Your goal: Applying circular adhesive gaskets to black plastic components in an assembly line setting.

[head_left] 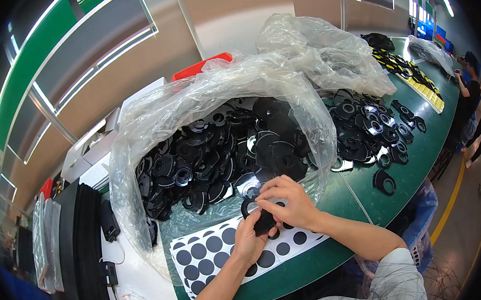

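My left hand (250, 241) grips a black ring-shaped plastic part (259, 214) from below, just above a white sheet of round black stickers (211, 255). My right hand (288, 200) rests on the top of the same part, its fingers curled over the part's upper edge. Right behind both hands stands a large clear plastic bag (159, 116) opened wide and filled with several black ring parts (218, 154).
More black parts (371, 131) lie loose on the green table (413, 156), behind them a crumpled clear bag (325, 50). A red bin (200, 66) and white boxes (92, 151) stand at left. Another person (467, 93) works at the far right.
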`<state>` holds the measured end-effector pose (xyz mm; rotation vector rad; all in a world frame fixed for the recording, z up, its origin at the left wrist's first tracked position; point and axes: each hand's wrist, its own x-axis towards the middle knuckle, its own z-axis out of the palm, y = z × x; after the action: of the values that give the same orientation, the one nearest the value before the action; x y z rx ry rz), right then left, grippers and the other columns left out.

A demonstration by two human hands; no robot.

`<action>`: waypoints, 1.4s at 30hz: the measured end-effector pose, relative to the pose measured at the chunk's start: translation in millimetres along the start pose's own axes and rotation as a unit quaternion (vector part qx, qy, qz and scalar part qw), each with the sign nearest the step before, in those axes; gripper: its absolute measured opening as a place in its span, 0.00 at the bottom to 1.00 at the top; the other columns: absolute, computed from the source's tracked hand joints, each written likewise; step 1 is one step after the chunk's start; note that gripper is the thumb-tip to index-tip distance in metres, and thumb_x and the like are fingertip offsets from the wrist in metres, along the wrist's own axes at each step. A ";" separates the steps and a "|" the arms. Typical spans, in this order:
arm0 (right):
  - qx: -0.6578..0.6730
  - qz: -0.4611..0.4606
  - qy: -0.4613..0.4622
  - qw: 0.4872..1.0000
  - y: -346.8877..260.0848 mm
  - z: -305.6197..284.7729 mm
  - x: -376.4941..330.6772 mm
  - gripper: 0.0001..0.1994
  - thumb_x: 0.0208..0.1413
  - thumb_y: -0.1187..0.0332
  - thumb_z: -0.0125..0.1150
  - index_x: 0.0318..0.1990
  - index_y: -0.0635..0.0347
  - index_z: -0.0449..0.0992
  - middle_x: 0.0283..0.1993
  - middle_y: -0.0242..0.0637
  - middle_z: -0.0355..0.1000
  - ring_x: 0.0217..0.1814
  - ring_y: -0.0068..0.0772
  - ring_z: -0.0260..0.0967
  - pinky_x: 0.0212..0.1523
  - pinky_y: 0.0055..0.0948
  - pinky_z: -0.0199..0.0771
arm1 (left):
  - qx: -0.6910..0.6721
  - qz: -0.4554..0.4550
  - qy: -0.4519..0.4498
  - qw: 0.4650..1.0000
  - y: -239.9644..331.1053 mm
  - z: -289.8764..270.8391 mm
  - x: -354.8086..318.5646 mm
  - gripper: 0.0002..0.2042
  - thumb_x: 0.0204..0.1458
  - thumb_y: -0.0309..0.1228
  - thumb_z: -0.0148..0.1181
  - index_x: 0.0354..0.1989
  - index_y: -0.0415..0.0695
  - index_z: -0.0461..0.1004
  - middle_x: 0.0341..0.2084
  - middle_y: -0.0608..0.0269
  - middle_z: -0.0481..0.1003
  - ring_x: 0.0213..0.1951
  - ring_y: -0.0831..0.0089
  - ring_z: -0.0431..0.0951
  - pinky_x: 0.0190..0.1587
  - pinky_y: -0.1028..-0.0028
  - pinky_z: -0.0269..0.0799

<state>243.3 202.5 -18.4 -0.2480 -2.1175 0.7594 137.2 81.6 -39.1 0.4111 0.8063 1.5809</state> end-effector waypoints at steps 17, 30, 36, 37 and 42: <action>0.121 0.205 0.007 0.971 -14.3 -9.8 10.6 0.12 0.54 0.72 0.58 0.44 0.66 0.78 0.32 0.36 0.76 0.32 0.20 0.71 0.29 0.21 0.69 | 0.016 0.007 0.003 1.000 0.3 -1.2 1.4 0.16 0.61 0.36 0.40 0.45 0.34 0.67 0.33 0.55 0.73 0.34 0.68 0.72 0.32 0.75 0.64; 0.095 0.244 -0.052 0.964 -14.7 -14.1 10.9 0.08 0.44 0.69 0.66 0.28 0.65 0.80 0.22 0.33 0.74 0.23 0.17 0.69 0.25 0.20 0.67 | 0.175 -0.013 -0.008 0.984 -3.0 4.7 -1.6 0.23 0.63 0.47 0.37 0.45 0.35 0.66 0.32 0.54 0.73 0.30 0.72 0.71 0.30 0.76 0.65; -0.067 0.154 -0.053 0.984 -15.3 -14.3 10.1 0.14 0.40 0.60 0.69 0.19 0.60 0.73 0.18 0.35 0.71 0.22 0.31 0.70 0.23 0.27 0.68 | 0.172 -0.018 -0.037 0.984 -0.9 5.5 -3.8 0.48 0.46 0.73 0.09 0.42 0.42 0.70 0.28 0.61 0.75 0.25 0.78 0.68 0.28 0.81 0.62; -0.109 0.143 -0.059 0.982 -17.0 -14.5 10.2 0.16 0.39 0.57 0.69 0.18 0.59 0.72 0.18 0.35 0.70 0.22 0.31 0.70 0.23 0.29 0.68 | 0.173 -0.018 -0.037 0.984 -0.1 6.2 -3.9 0.48 0.46 0.73 0.09 0.42 0.42 0.70 0.28 0.61 0.75 0.25 0.78 0.68 0.28 0.81 0.62; -0.195 0.095 -0.066 0.974 -18.4 -15.8 8.6 0.21 0.35 0.50 0.70 0.17 0.57 0.69 0.16 0.33 0.67 0.22 0.34 0.69 0.21 0.33 0.67 | 0.214 -0.037 -0.041 0.975 2.5 9.3 -3.0 0.55 0.40 0.77 0.09 0.42 0.34 0.69 0.27 0.53 0.74 0.25 0.73 0.70 0.24 0.78 0.62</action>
<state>251.9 198.3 5.6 -0.6335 -2.3837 0.4682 142.2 81.1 -30.3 0.7420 1.0875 1.3082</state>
